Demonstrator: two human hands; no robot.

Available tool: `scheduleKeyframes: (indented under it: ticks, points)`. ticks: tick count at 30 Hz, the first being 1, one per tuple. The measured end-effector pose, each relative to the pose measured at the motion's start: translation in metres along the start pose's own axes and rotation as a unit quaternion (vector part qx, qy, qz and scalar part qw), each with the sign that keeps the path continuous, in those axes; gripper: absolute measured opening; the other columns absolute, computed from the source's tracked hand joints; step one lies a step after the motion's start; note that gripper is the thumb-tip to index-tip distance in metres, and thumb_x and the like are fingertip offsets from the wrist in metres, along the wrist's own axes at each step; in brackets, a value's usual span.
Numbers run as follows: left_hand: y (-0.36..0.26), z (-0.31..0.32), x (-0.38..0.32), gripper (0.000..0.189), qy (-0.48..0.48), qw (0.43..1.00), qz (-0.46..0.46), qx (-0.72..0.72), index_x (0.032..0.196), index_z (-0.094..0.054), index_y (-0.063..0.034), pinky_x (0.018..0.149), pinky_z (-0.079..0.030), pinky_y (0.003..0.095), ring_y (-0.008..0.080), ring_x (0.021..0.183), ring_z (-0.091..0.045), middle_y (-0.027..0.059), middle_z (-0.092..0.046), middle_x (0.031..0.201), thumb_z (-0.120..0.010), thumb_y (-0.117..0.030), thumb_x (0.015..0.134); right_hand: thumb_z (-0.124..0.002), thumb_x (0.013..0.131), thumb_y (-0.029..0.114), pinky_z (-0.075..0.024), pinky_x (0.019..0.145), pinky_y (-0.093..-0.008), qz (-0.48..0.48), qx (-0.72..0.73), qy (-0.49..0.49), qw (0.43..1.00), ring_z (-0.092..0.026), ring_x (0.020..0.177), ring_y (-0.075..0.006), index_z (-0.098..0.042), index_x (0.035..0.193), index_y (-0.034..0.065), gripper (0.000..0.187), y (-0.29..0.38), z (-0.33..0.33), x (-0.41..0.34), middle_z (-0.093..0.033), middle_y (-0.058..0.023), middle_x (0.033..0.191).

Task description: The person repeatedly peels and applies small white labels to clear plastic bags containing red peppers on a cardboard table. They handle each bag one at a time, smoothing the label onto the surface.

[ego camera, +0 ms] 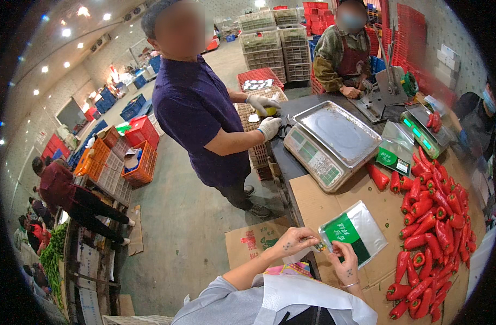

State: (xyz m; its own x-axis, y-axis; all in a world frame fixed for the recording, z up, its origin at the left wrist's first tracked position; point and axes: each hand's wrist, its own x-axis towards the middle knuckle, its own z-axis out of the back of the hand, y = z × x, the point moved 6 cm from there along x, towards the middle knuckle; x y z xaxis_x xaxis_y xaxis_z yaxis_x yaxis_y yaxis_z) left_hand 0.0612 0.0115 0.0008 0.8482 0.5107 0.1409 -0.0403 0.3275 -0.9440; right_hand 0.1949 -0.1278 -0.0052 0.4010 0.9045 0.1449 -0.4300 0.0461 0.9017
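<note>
My left hand [299, 242] pinches a small printed label [320, 246] near the table's front edge; a pale strip [297, 256] hangs below those fingers. Close by on the right, my right hand [344, 262] has its fingers bent over the near left part of a flat plastic bag [366, 227]. Whether they grip the bag or the label's other side is hidden. That bag is part green with printed writing, part silvery, and lies on a cardboard sheet [313, 195]. A large heap of red peppers [439, 219] spreads right of the bag.
Beyond the bag stands a weighing scale [329, 150] with a steel tray. Further right are more bags [394, 150] and a second scale [425, 130] carrying peppers. A gloved person [195, 109] stands across the left edge; another sits behind a metal hand-lever device [378, 93].
</note>
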Motion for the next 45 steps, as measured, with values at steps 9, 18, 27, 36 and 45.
scheduleKeyframes:
  ticks: [9, 18, 27, 36, 45]
  points:
    - [-0.012, -0.009, -0.002, 0.022, 0.036, 0.998, -0.022, 0.048, 0.091, -0.068, -0.0011, 0.063, -0.051, 0.0309, 0.0209, 0.072, -0.065, 0.0106, -0.067, 0.083, -0.065, -0.022, 0.087, -0.070, 0.077, 0.009, -0.0495, 0.061, -0.0301, 0.021, -0.006, -0.019, 1.000, -0.063, 0.068, -0.0225, -0.067, 0.089, 0.0022, 0.014, 0.019, -0.014, 0.011, -0.063, -0.0113, 0.077]
    - [-0.005, -0.007, -0.005, 0.024, 0.015, 0.998, -0.012, 0.065, 0.085, -0.068, -0.0007, 0.058, -0.049, 0.0307, 0.0195, 0.065, -0.064, 0.0098, -0.065, 0.074, -0.066, -0.025, 0.086, -0.070, 0.076, 0.005, -0.0477, 0.057, -0.0317, 0.079, -0.055, -0.056, 0.994, -0.062, 0.065, -0.0245, -0.066, 0.085, 0.0020, 0.010, 0.032, -0.015, 0.010, -0.063, -0.0109, 0.074]
    - [0.000, -0.006, -0.005, 0.030, -0.008, 0.992, -0.023, 0.122, 0.076, -0.066, -0.0011, 0.051, -0.045, 0.0315, 0.0188, 0.055, -0.058, 0.0109, -0.061, 0.065, -0.069, -0.030, 0.083, -0.072, 0.071, 0.001, -0.0473, 0.064, -0.0333, 0.135, -0.121, -0.098, 0.979, -0.059, 0.072, -0.0252, -0.066, 0.080, 0.0021, 0.011, 0.044, -0.009, 0.009, -0.061, -0.0091, 0.077]
    - [0.024, 0.009, -0.007, 0.026, -0.078, 0.994, 0.039, 0.058, 0.079, -0.066, 0.0010, 0.055, -0.047, 0.0331, 0.0184, 0.056, -0.057, 0.0117, -0.063, 0.067, -0.059, -0.023, 0.088, -0.070, 0.072, 0.000, -0.0475, 0.066, -0.0354, 0.100, -0.078, -0.142, 0.982, -0.059, 0.075, -0.0270, -0.065, 0.079, 0.0042, 0.009, 0.044, 0.018, 0.010, -0.062, -0.0091, 0.078]
    - [0.056, 0.039, -0.012, 0.043, 0.022, 0.983, 0.180, 0.006, 0.076, -0.067, 0.0017, 0.062, -0.046, 0.0296, 0.0135, 0.066, -0.059, 0.0059, -0.066, 0.072, -0.048, -0.031, 0.096, -0.064, 0.086, 0.011, -0.0454, 0.071, -0.0208, -0.180, 0.131, -0.272, 0.936, -0.056, 0.077, -0.0071, -0.064, 0.097, -0.0016, 0.017, -0.069, 0.141, -0.015, -0.062, -0.0001, 0.085]
